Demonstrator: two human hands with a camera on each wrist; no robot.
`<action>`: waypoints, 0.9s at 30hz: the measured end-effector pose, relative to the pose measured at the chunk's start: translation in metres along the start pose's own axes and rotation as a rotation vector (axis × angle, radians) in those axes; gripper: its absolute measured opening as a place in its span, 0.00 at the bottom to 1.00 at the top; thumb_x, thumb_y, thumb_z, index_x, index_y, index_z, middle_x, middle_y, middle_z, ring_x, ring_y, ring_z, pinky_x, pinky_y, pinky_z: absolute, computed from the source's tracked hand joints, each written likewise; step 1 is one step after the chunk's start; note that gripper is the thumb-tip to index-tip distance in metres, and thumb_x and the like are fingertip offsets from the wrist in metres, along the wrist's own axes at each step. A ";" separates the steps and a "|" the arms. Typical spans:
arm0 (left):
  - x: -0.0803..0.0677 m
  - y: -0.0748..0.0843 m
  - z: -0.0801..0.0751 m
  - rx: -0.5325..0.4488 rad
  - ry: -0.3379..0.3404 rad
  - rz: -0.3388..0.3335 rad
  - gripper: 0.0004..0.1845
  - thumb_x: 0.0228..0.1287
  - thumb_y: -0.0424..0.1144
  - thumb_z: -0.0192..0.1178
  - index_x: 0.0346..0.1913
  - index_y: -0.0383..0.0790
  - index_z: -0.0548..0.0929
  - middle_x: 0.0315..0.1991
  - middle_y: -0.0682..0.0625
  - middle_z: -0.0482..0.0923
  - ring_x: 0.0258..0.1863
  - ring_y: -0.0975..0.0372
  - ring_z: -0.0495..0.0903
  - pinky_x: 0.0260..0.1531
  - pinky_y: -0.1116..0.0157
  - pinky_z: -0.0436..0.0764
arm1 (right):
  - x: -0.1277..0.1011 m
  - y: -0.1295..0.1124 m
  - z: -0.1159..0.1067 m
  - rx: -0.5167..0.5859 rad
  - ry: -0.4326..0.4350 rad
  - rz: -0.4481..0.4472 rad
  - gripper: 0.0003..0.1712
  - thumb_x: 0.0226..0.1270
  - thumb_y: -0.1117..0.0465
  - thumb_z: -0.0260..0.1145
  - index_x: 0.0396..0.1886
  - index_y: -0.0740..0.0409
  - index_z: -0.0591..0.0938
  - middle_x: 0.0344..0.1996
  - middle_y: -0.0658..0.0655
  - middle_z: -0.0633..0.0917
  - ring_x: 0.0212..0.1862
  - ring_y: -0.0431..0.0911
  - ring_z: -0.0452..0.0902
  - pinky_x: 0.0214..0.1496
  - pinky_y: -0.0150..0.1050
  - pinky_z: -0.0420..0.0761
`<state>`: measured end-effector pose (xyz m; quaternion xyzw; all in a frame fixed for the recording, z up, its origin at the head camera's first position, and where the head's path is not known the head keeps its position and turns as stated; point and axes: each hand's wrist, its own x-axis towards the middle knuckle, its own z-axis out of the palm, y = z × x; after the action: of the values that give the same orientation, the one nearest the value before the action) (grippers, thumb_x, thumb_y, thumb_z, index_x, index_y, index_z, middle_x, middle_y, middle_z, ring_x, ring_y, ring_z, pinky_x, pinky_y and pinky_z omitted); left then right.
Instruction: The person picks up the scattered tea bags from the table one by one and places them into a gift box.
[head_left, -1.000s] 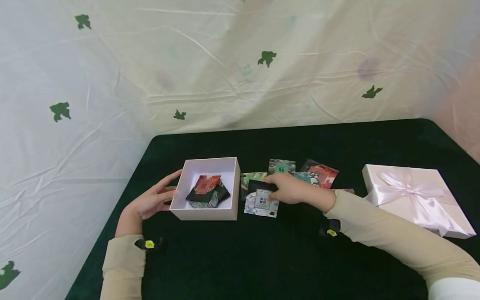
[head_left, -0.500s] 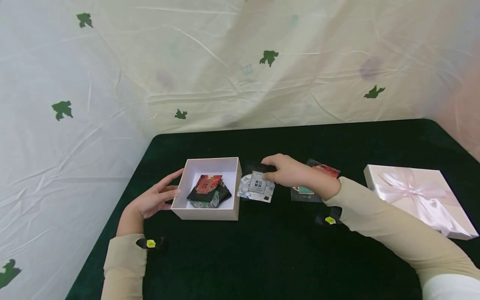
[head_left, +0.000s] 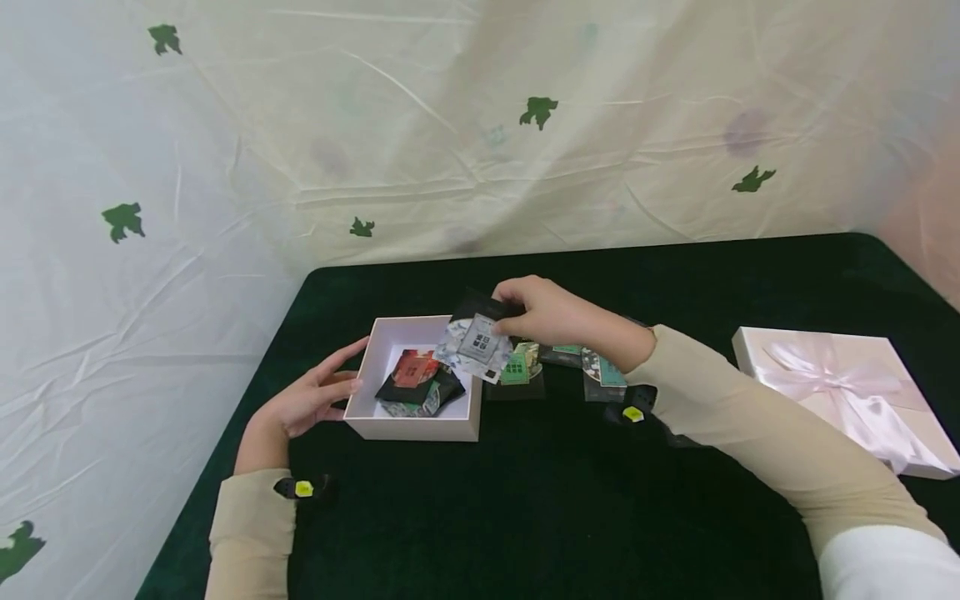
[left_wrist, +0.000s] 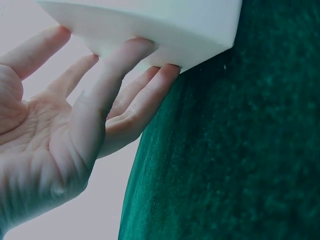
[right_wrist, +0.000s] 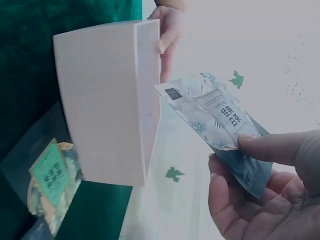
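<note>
While packets lie spread on the green table point(head_left: 570, 517), a person works at a small white box point(head_left: 408, 427).
Right hand: the right hand point(head_left: 551, 315) pinches a pale floral packet point(head_left: 476, 347), raised over the box's right rim.
Left hand: the left hand point(head_left: 309, 402), fingers straight, rests against the box's left wall.
Box: holds red and dark packets point(head_left: 417, 379).
Nearby: a ribboned lid point(head_left: 847, 392) sits well apart at right.

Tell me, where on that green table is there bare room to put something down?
The green cloth lies bare along the near edge, in front of the open box, and along the far edge by the backdrop. It is crowded right of the box, where packets lie; the ribboned lid fills the right side.
</note>
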<state>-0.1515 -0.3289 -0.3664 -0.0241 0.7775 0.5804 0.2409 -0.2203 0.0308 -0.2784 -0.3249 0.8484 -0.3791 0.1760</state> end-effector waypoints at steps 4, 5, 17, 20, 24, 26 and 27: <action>0.001 -0.001 0.001 -0.005 -0.007 0.003 0.38 0.69 0.45 0.54 0.75 0.65 0.46 0.72 0.36 0.49 0.66 0.42 0.58 0.58 0.41 0.69 | 0.009 -0.009 0.000 -0.024 -0.003 -0.027 0.04 0.66 0.64 0.63 0.38 0.60 0.80 0.37 0.56 0.84 0.36 0.46 0.76 0.39 0.37 0.75; 0.001 -0.001 0.001 -0.007 -0.007 0.002 0.38 0.69 0.45 0.54 0.75 0.65 0.46 0.72 0.36 0.49 0.66 0.42 0.58 0.58 0.41 0.69 | 0.012 -0.011 0.000 -0.031 -0.002 -0.036 0.04 0.66 0.64 0.62 0.38 0.60 0.80 0.36 0.56 0.84 0.36 0.46 0.75 0.39 0.37 0.74; -0.001 0.003 0.001 0.000 -0.006 -0.005 0.39 0.69 0.45 0.55 0.75 0.63 0.44 0.72 0.36 0.47 0.66 0.41 0.57 0.58 0.41 0.69 | 0.032 -0.024 0.017 -0.057 -0.059 -0.036 0.05 0.66 0.63 0.63 0.39 0.57 0.81 0.39 0.54 0.84 0.40 0.45 0.75 0.46 0.39 0.76; -0.001 0.003 0.001 0.004 -0.015 0.004 0.39 0.70 0.44 0.54 0.75 0.62 0.44 0.72 0.35 0.47 0.65 0.42 0.59 0.58 0.42 0.70 | 0.036 -0.024 0.022 -0.068 -0.071 -0.040 0.04 0.65 0.63 0.63 0.39 0.57 0.81 0.37 0.53 0.83 0.40 0.45 0.74 0.46 0.38 0.75; 0.001 0.002 0.000 0.006 -0.021 0.015 0.38 0.70 0.43 0.53 0.76 0.60 0.44 0.71 0.34 0.49 0.63 0.42 0.61 0.57 0.42 0.71 | 0.039 -0.022 0.030 -0.087 -0.088 -0.047 0.04 0.65 0.63 0.64 0.37 0.57 0.81 0.36 0.53 0.82 0.39 0.45 0.73 0.44 0.37 0.74; 0.001 0.001 0.000 0.007 -0.019 0.014 0.38 0.70 0.43 0.53 0.76 0.60 0.44 0.71 0.33 0.49 0.63 0.42 0.61 0.57 0.43 0.72 | 0.040 -0.020 0.033 -0.089 -0.097 -0.045 0.03 0.65 0.63 0.64 0.36 0.58 0.81 0.35 0.53 0.82 0.38 0.44 0.72 0.43 0.36 0.73; 0.002 0.001 0.000 0.006 -0.018 0.013 0.38 0.70 0.43 0.53 0.76 0.60 0.44 0.71 0.33 0.49 0.63 0.42 0.61 0.56 0.43 0.72 | 0.040 -0.019 0.035 -0.088 -0.102 -0.045 0.03 0.65 0.63 0.64 0.35 0.58 0.81 0.35 0.53 0.81 0.38 0.44 0.72 0.42 0.35 0.73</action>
<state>-0.1531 -0.3287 -0.3663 -0.0131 0.7772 0.5800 0.2439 -0.2221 -0.0249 -0.2889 -0.3701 0.8467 -0.3283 0.1959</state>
